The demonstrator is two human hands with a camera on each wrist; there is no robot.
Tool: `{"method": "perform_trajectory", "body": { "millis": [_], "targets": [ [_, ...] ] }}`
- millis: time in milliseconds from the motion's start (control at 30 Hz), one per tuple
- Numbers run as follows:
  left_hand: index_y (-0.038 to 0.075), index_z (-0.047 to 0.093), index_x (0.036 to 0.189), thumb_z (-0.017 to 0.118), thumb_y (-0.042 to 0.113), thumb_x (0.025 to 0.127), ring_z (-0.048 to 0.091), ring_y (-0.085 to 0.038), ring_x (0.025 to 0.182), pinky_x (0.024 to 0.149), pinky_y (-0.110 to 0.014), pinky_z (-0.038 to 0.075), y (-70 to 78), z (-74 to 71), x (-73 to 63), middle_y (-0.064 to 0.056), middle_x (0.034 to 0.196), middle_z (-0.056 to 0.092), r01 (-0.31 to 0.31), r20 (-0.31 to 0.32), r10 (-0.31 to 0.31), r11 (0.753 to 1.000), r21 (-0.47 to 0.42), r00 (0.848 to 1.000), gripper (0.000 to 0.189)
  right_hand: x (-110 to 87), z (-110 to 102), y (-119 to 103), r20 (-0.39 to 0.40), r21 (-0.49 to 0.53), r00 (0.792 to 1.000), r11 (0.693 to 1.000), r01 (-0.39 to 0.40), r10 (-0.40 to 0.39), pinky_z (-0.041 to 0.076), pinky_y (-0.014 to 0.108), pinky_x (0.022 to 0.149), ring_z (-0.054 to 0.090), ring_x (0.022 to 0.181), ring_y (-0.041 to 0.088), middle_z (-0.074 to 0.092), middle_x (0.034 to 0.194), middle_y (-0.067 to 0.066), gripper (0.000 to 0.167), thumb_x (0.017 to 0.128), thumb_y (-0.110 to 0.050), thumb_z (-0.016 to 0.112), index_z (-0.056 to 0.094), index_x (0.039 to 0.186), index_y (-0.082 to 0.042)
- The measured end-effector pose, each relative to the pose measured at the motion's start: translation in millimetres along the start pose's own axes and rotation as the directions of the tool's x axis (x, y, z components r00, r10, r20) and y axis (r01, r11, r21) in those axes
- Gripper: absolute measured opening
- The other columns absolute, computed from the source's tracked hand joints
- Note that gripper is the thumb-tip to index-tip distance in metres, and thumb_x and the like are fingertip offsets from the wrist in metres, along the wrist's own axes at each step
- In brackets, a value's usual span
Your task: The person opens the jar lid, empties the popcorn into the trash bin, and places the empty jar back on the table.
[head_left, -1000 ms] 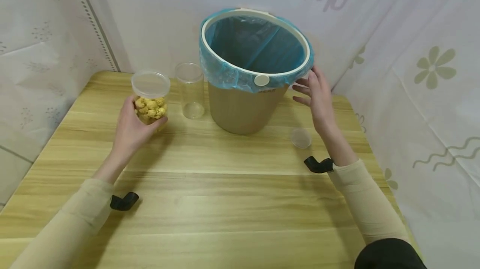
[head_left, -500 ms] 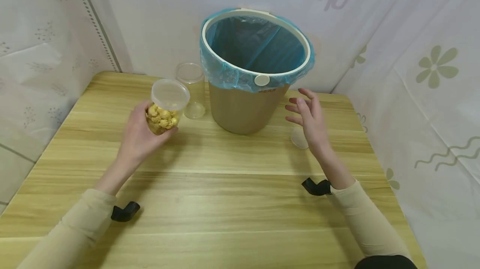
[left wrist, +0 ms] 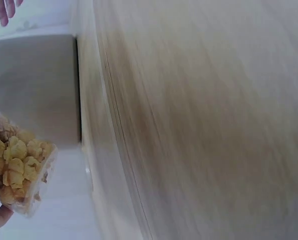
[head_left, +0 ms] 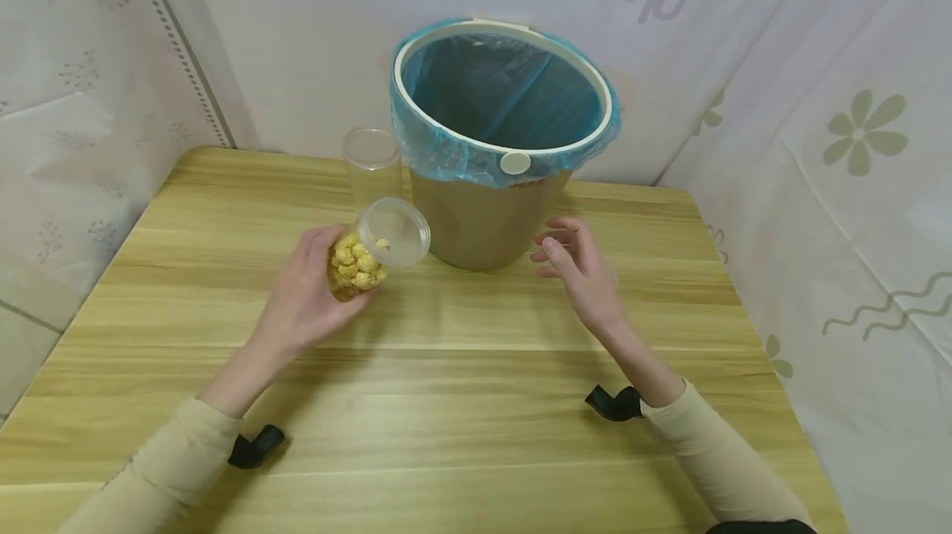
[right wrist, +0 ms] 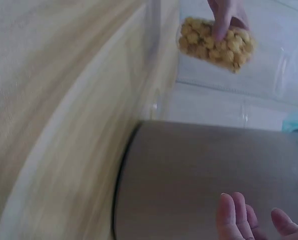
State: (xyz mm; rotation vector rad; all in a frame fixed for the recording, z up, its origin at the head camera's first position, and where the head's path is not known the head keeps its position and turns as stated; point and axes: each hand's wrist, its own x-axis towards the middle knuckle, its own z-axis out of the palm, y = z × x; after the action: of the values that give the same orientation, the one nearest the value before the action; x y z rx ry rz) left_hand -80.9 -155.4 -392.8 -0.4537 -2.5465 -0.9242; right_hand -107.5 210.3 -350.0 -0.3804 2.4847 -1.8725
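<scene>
My left hand (head_left: pixel 305 294) grips a clear plastic jar (head_left: pixel 357 266) of yellow popcorn, fingers on its far side and thumb in front. The jar tilts to the right above the table, its see-through lid (head_left: pixel 396 232) facing me and the bin. Popcorn fills most of the jar (right wrist: pixel 216 46) in the right wrist view. Facing it, my right hand (head_left: pixel 586 279) hovers near the bin's lower right with loosely bent fingers and nothing in them. Part of the same hand (right wrist: pixel 239 220) shows before the bin wall in the right wrist view.
A brown bin (head_left: pixel 483 224) with a blue liner (head_left: pixel 446 150) and white rim ring stands at the table's back. Left of it is a clear, empty jar (head_left: pixel 372 174), partly behind the held one. A round clear disc lies mostly hidden behind my right hand.
My left hand has carried the popcorn jar right and toward me, tipping it over to the right. The right hand has come down from beside the bin's rim and moved inward.
</scene>
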Motion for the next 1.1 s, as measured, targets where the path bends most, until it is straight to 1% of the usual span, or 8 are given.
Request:
{"method": "perform_trajectory", "body": {
  "millis": [133,333,467,533,633,767,900,1100],
  "targets": [
    [0.0,0.043,0.141,0.094,0.015,0.066,0.06,-0.043,0.112,0.094,-0.062,0.054,6.5,5.7,-0.9,-0.027,0.131,0.054,-0.066,0.004,0.066,0.998,0.024,0.998,0.092,-5.8,10,0,0.054,-0.061,0.999,0.998,-0.003,0.006,0.061,0.046,0.087,0.063,0.101,0.029,0.056,0.128,0.023,0.045,0.107,-0.027,0.05,0.041,0.143,-0.002],
    [0.001,0.046,0.141,0.094,0.024,0.066,0.061,-0.043,0.108,0.094,-0.06,0.053,13.2,13.7,-2.3,-0.027,0.128,0.056,-0.155,-0.004,0.155,0.986,0.061,0.988,0.092,-15.2,24,0,0.108,-0.156,0.994,0.988,0.002,0.015,0.061,0.038,0.083,0.064,0.098,0.024,0.06,0.124,0.012,0.041,0.106,-0.032,0.053,0.047,0.142,-0.015],
    [0.002,0.047,0.141,0.093,0.026,0.066,0.06,-0.043,0.108,0.095,-0.058,0.052,16.1,18.4,-4.2,-0.028,0.126,0.057,-0.202,-0.015,0.204,0.976,0.078,0.979,0.091,-20.1,33,-1,0.138,-0.198,0.99,0.98,-0.002,0.03,0.06,0.034,0.079,0.065,0.096,0.022,0.063,0.123,0.008,0.043,0.106,-0.033,0.054,0.048,0.144,-0.016],
    [0.002,0.047,0.14,0.093,0.026,0.066,0.059,-0.042,0.109,0.095,-0.058,0.052,17.2,20.7,-4.7,-0.027,0.126,0.057,-0.224,-0.018,0.226,0.971,0.08,0.974,0.091,-21.8,37,-1,0.149,-0.211,0.988,0.978,-0.002,0.034,0.06,0.034,0.08,0.064,0.097,0.02,0.063,0.123,0.007,0.045,0.106,-0.034,0.054,0.047,0.146,-0.014],
    [0.002,0.049,0.14,0.093,0.025,0.065,0.059,-0.042,0.11,0.094,-0.058,0.052,18.1,23.6,-5.0,-0.027,0.125,0.058,-0.252,-0.018,0.254,0.964,0.087,0.967,0.09,-23.7,41,-3,0.158,-0.221,0.987,0.975,0.009,0.027,0.059,0.039,0.084,0.064,0.102,0.019,0.064,0.124,0.008,0.047,0.105,-0.034,0.055,0.047,0.147,-0.015],
    [0.004,0.05,0.138,0.092,0.023,0.063,0.058,-0.041,0.112,0.094,-0.058,0.051,18.9,25.4,-4.8,-0.025,0.125,0.059,-0.28,-0.005,0.282,0.953,0.116,0.959,0.088,-24.9,45,-5,0.165,-0.235,0.986,0.971,0.033,0.007,0.058,0.043,0.088,0.063,0.107,0.019,0.064,0.122,0.008,0.05,0.105,-0.036,0.055,0.046,0.149,-0.015],
    [0.007,0.052,0.137,0.091,0.022,0.062,0.058,-0.039,0.111,0.093,-0.058,0.051,20.5,26.5,-4.5,-0.022,0.125,0.059,-0.297,0.0,0.299,0.946,0.13,0.954,0.086,-25.0,48,-7,0.177,-0.255,0.984,0.966,0.044,0.002,0.059,0.038,0.088,0.062,0.105,0.019,0.064,0.117,0.007,0.05,0.104,-0.036,0.056,0.048,0.149,-0.015],
    [0.012,0.053,0.137,0.091,0.024,0.062,0.057,-0.039,0.112,0.095,-0.057,0.049,23.8,28.9,-5.5,-0.019,0.125,0.058,-0.291,0.017,0.292,0.944,0.154,0.956,0.085,-25.4,51,-9,0.186,-0.257,0.982,0.966,0.023,0.026,0.059,0.041,0.088,0.063,0.103,0.017,0.064,0.113,0.005,0.049,0.101,-0.035,0.063,0.05,0.147,-0.021]
  ]
}}
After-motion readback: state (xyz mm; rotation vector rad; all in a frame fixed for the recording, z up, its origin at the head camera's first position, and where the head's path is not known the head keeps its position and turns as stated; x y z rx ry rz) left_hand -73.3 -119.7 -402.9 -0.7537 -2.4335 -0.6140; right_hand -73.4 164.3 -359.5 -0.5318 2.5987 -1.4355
